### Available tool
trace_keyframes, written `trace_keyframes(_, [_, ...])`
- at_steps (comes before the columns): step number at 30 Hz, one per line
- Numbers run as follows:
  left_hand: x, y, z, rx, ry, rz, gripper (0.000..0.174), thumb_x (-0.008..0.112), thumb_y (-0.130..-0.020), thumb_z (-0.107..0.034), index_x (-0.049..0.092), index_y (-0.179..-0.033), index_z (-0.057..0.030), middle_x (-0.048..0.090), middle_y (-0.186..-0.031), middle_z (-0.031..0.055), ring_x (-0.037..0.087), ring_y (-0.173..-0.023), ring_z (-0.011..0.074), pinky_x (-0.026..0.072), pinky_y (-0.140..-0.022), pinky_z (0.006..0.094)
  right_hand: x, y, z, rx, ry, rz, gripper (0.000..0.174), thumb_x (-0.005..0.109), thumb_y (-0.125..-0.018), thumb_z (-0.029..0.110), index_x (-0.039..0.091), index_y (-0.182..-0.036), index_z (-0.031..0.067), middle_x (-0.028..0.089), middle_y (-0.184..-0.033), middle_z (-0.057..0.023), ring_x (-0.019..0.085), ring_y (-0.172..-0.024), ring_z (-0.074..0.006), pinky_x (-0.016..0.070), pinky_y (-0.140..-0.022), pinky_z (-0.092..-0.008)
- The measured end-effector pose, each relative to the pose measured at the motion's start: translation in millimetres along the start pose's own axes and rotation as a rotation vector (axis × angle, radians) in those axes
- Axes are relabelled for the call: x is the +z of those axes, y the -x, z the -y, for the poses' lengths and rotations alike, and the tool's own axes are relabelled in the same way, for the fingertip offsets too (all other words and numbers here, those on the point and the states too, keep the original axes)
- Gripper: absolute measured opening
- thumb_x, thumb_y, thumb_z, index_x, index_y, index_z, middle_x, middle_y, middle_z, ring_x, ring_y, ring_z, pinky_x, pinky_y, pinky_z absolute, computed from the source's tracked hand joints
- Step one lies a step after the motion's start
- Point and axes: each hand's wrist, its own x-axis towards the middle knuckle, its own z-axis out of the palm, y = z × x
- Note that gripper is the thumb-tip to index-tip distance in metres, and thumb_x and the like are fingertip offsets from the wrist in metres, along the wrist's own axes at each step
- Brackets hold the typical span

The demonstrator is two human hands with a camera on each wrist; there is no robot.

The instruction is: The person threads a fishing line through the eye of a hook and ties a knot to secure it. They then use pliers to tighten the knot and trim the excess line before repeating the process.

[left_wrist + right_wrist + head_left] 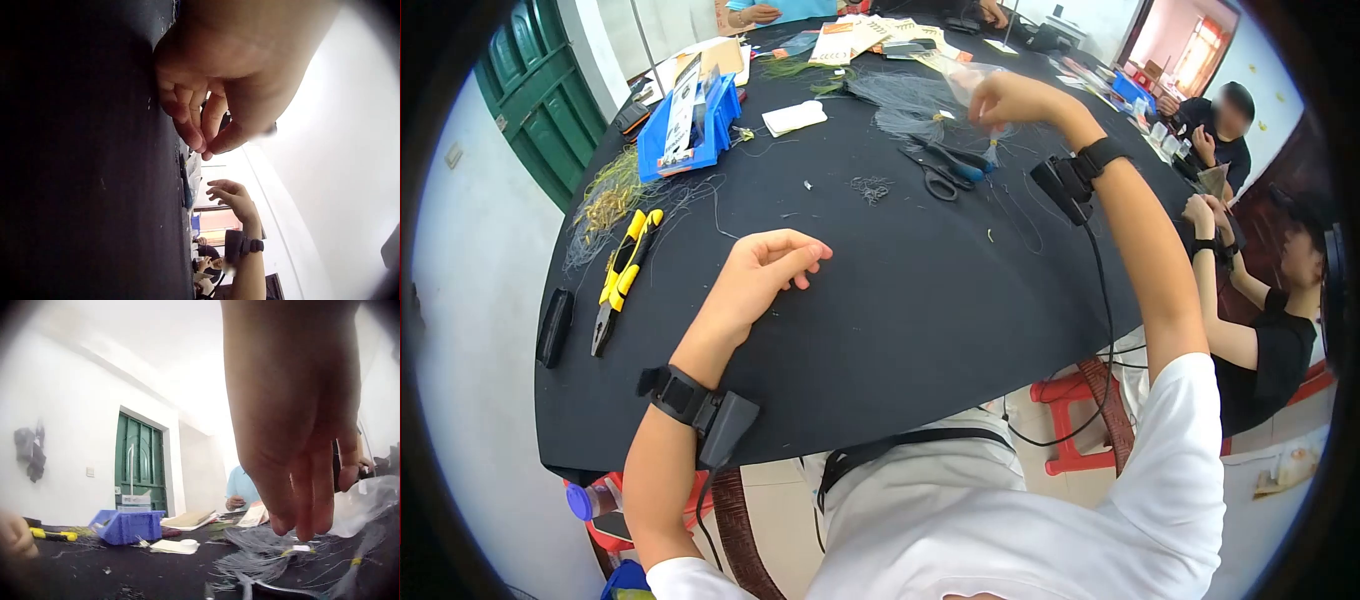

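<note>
My right hand [1015, 100] hangs over the tied bundles of fine grey line at the far side, fingers pointing down and loosely bent. One grey line bundle [900, 100] has a white and yellow band; another bundle [355, 575] beside it has a yellow tie. The fingertips overlap the bundles in the right wrist view. Near the middle of the black table [880, 330], my left hand [765, 270] is loosely curled, thumb tip against the fingertips in the left wrist view, with nothing visible between them. Black scissors [940, 184] and a blue-handled tool [960, 163] lie below the right hand.
Yellow-black pliers [628, 262] and a black case [554, 327] lie at the left, near tangled yellowish line [608, 195]. Behind them stands a blue bin [722, 112], next to a white pad [794, 118]. A small tangle [870, 190] lies mid-table. Other people sit around.
</note>
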Motion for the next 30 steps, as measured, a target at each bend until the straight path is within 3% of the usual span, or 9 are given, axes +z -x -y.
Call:
trace_keyframes(4, [0,0,0,0.004,-0.009,0.001,0.019,0.057,-0.085,-0.020,0.065,-0.089,-0.0028,0.056,-0.071,-0.0019,0.049,-0.064,0.0038,0.0361,-0.058,0.0165,27,9,-51,-0.029,0.094,-0.266,0.021,0.057,-0.068,0.008,0.066,-0.086,0.0041,0.064,-0.072,-0.0077,0.061,-0.062,-0.0150,0.0476,-0.059,-0.0281])
trace_keyframes(5, [0,0,-1,0.005,-0.014,0.002,0.020,0.057,-0.085,-0.020,0.065,-0.089,-0.0028,0.056,-0.071,-0.0019,0.049,-0.064,0.0037,0.0361,-0.058,0.0164,40,10,-73,-0.164,0.097,-0.396,0.021,0.057,-0.067,0.009,0.066,-0.086,0.0056,0.064,-0.070,-0.0079,0.061,-0.062,-0.0162,0.0475,-0.060,-0.0289])
trace_keyframes(8, [-1,0,0,0.001,-0.025,0.017,0.020,0.057,-0.085,-0.020,0.065,-0.089,-0.0027,0.056,-0.071,-0.0019,0.049,-0.064,0.0037,0.0360,-0.058,0.0164,36,21,-58,-0.005,0.056,-0.301,0.020,0.057,-0.067,0.009,0.066,-0.085,0.0056,0.063,-0.068,-0.0086,0.061,-0.064,-0.0170,0.0475,-0.060,-0.0292])
trace_keyframes(14, [0,-1,-1,-0.004,-0.021,0.018,0.019,0.057,-0.085,-0.019,0.065,-0.088,-0.0027,0.056,-0.071,-0.0017,0.049,-0.064,0.0037,0.0361,-0.058,0.0166,50,2,-61,-0.095,0.096,-0.403,0.020,0.056,-0.067,0.007,0.066,-0.083,0.0052,0.063,-0.069,-0.0093,0.061,-0.064,-0.0157,0.0465,-0.059,-0.0286])
trace_keyframes(20, [0,1,-2,0.001,-0.023,0.034,0.019,0.057,-0.084,-0.019,0.066,-0.088,-0.0031,0.056,-0.071,-0.0015,0.049,-0.064,0.0040,0.0364,-0.058,0.0171,46,-9,-65,-0.008,-0.057,-0.229,0.019,0.057,-0.068,0.004,0.066,-0.084,0.0014,0.065,-0.072,-0.0091,0.061,-0.064,-0.0161,0.0468,-0.058,-0.0280])
trace_keyframes(27, [2,2,-3,0.037,-0.002,0.063,0.019,0.057,-0.084,-0.020,0.066,-0.088,-0.0039,0.057,-0.071,-0.0013,0.050,-0.064,0.0044,0.0365,-0.059,0.0172,35,9,-37,0.039,-0.089,-0.087,0.019,0.063,-0.072,0.013,0.066,-0.087,0.0024,0.065,-0.073,-0.0088,0.061,-0.066,-0.0177,0.0475,-0.062,-0.0304])
trace_keyframes(30, [1,2,-3,0.027,-0.009,0.050,0.019,0.057,-0.084,-0.020,0.066,-0.088,-0.0041,0.057,-0.071,-0.0014,0.050,-0.065,0.0045,0.0368,-0.059,0.0173,52,2,-40,0.007,0.023,-0.141,0.020,0.064,-0.071,0.016,0.067,-0.087,0.0045,0.064,-0.073,-0.0090,0.062,-0.070,-0.0207,0.0477,-0.064,-0.0317])
